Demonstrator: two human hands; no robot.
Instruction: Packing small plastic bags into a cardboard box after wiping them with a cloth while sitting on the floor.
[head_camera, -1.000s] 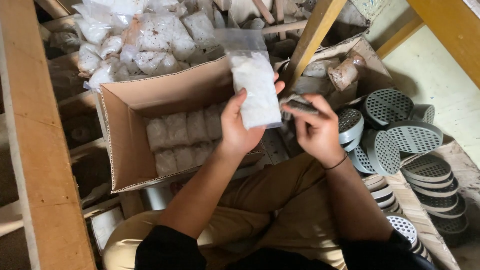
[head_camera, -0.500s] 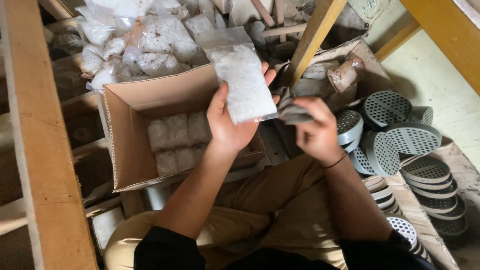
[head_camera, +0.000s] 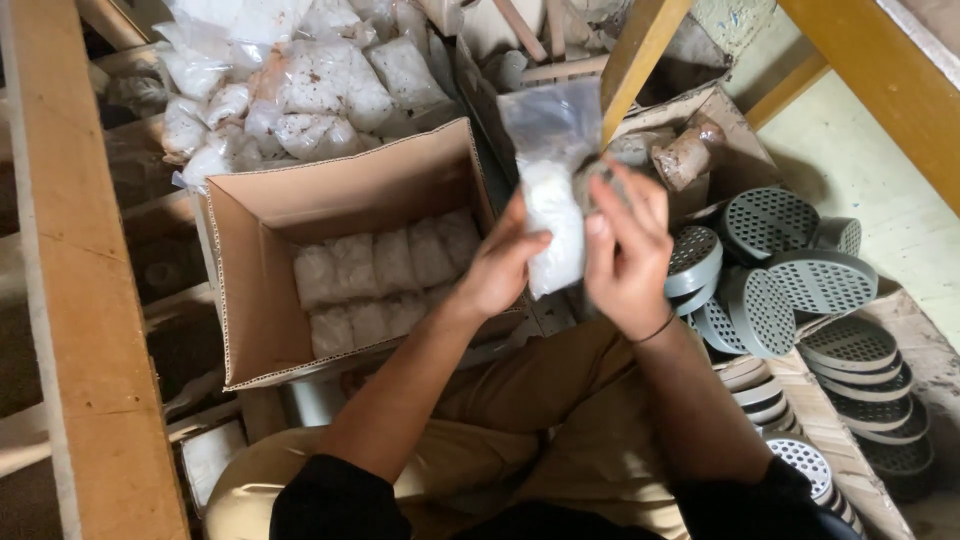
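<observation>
My left hand (head_camera: 500, 265) grips a clear plastic bag (head_camera: 553, 160) with white material packed in its lower half, held upright in front of me. My right hand (head_camera: 622, 250) is at the bag's right side, fingers curled around a small grey round piece (head_camera: 592, 178) pressed against the bag. Just left of the hands stands an open cardboard box (head_camera: 260, 250) with two rows of filled white bags (head_camera: 375, 275) in its bottom.
A heap of filled plastic bags (head_camera: 290, 80) lies behind the box. Grey perforated round discs (head_camera: 790, 270) are stacked at the right, with more stacks (head_camera: 860, 370) on a wooden board. Wooden beams (head_camera: 70, 300) run down the left and across the upper right.
The bag has turned from flat and tilted to upright and moved right. My right hand has risen from beside the bag to its upper edge with the grey piece.
</observation>
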